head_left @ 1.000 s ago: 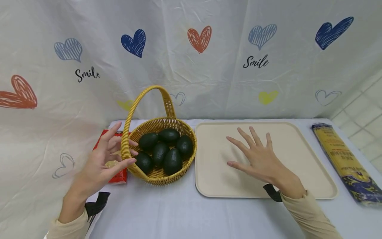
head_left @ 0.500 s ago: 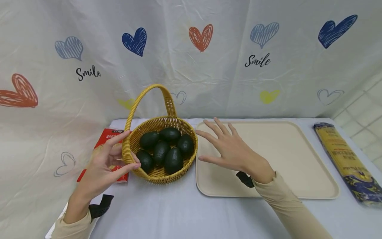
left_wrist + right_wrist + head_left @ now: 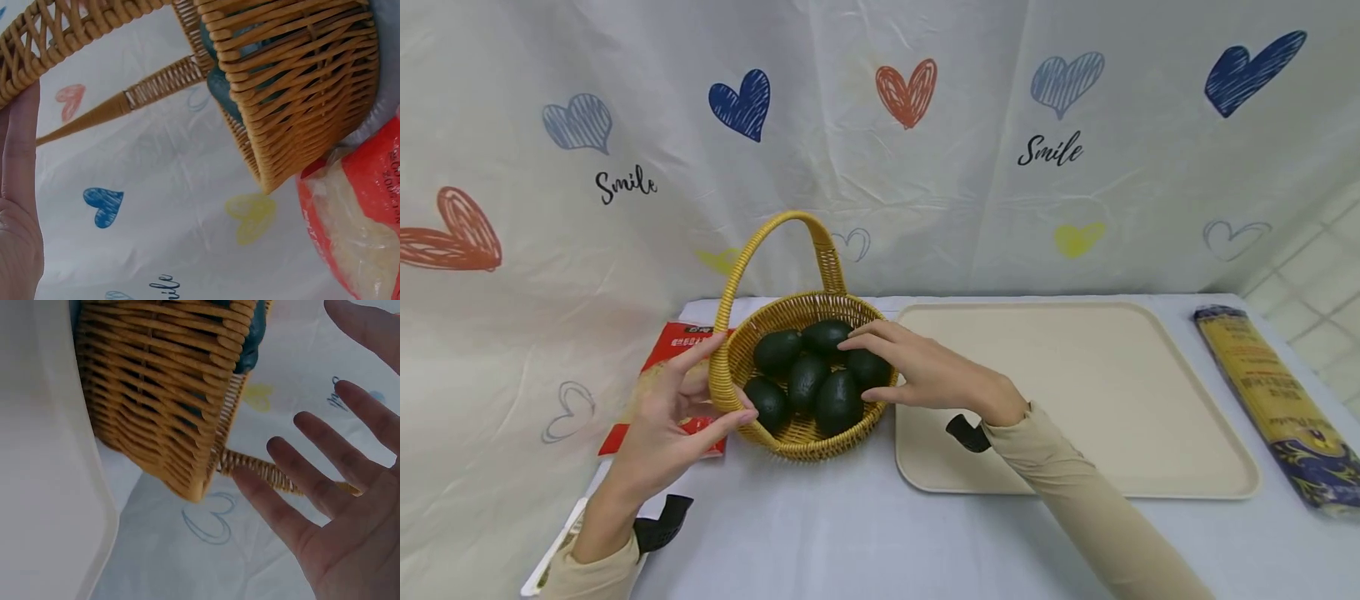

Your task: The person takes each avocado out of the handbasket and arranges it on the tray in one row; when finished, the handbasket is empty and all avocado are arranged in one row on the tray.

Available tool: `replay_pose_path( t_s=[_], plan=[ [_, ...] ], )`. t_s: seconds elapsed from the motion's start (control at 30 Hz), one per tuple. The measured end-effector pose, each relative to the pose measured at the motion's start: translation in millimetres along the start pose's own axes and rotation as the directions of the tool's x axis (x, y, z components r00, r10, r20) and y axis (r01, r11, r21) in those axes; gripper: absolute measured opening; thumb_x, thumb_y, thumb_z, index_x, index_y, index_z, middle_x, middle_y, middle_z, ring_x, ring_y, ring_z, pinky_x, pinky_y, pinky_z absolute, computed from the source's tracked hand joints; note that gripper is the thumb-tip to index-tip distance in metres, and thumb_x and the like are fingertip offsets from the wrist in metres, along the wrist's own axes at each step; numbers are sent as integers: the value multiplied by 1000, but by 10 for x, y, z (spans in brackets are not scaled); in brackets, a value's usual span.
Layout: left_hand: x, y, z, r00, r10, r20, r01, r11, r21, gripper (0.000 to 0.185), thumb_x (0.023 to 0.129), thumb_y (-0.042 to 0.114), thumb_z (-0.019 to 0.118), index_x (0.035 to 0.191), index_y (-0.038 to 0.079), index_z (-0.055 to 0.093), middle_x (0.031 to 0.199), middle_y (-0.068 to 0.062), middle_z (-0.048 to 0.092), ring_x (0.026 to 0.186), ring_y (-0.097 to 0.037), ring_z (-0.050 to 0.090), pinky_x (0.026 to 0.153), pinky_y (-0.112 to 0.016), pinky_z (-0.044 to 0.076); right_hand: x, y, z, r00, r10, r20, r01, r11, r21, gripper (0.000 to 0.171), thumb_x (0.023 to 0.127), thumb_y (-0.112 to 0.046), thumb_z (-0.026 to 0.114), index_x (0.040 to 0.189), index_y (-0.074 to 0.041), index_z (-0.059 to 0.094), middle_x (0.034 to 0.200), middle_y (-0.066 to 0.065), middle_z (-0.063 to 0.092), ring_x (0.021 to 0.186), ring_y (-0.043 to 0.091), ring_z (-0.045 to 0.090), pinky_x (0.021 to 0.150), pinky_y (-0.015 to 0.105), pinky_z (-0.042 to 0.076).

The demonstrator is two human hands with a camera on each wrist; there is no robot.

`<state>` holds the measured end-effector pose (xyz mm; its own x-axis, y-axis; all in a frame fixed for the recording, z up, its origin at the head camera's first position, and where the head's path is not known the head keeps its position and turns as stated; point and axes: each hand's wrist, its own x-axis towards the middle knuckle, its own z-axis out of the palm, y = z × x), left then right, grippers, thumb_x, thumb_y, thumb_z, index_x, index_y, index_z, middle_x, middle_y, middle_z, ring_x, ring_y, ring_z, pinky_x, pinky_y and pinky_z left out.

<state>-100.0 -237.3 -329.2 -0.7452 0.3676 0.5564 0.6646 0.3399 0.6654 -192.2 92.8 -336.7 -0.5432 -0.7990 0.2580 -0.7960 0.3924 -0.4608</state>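
Note:
A yellow wicker basket (image 3: 823, 452) with a tall arched handle (image 3: 737, 271) stands left of centre, holding several dark green avocados (image 3: 838, 404). My left hand (image 3: 662, 425) holds the near side of the handle, thumb in front and fingers behind it. Over the basket's right rim reaches my right hand (image 3: 925, 367), its fingers extended and apart above the rightmost avocado (image 3: 867, 368); whether they touch it cannot be told. In the right wrist view, the right hand's fingers (image 3: 294, 512) look straight and spread beside the wicker wall.
A cream tray (image 3: 1075, 400) lies right of the basket. Beyond it, at the table's right side, is a yellow and blue packet (image 3: 1273, 383). A red bag (image 3: 673, 343) sits behind my left hand. White cloth with printed hearts hangs behind the table.
My right hand has moved left from above the tray to the basket's right rim and lowered its fingers. My left hand has closed in on the handle. The basket and avocados stay put.

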Motion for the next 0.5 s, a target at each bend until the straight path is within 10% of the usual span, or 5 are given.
replay_pose_path(
  t_s=[0.5],
  plan=[
    [-73, -60, 61, 997, -56, -52, 55, 998, -21, 92, 82, -22, 72, 160, 4, 31, 97, 2, 76, 92, -7, 74, 86, -18, 57, 276, 30, 149, 985, -26, 169, 6, 993, 119, 54, 92, -14, 82, 140, -5, 60, 141, 8, 55, 132, 23, 53, 112, 37, 45]
  ],
)
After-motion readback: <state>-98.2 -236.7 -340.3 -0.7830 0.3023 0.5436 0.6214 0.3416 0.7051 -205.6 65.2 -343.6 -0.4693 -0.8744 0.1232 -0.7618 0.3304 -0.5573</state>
